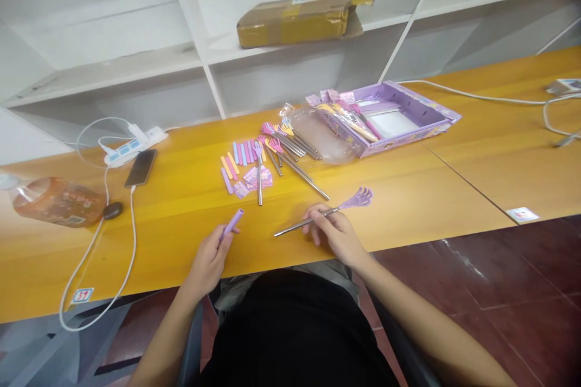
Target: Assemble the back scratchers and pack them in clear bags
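Between its fingers and thumb my left hand (212,257) grips a short purple handle sleeve (234,222), its hollow end tipped up and to the right. My right hand (330,230) is closed on the metal rod of a back scratcher (356,199) with a purple claw head; the bare rod end points left, toward the sleeve but apart from it. Beyond the hands lie several metal-rod back scratchers (295,154) with pink, yellow and purple heads. Left of them are rows of coloured sleeves (245,153) and a small heap of pink printed cards (258,178).
A purple display box (408,115) with bagged pieces stands at the back right, beside clear plastic wrap (324,133). To the left are a phone (140,167), power strip (136,146), cables and an orange bottle (59,201). A carton (299,18) sits on the shelf.
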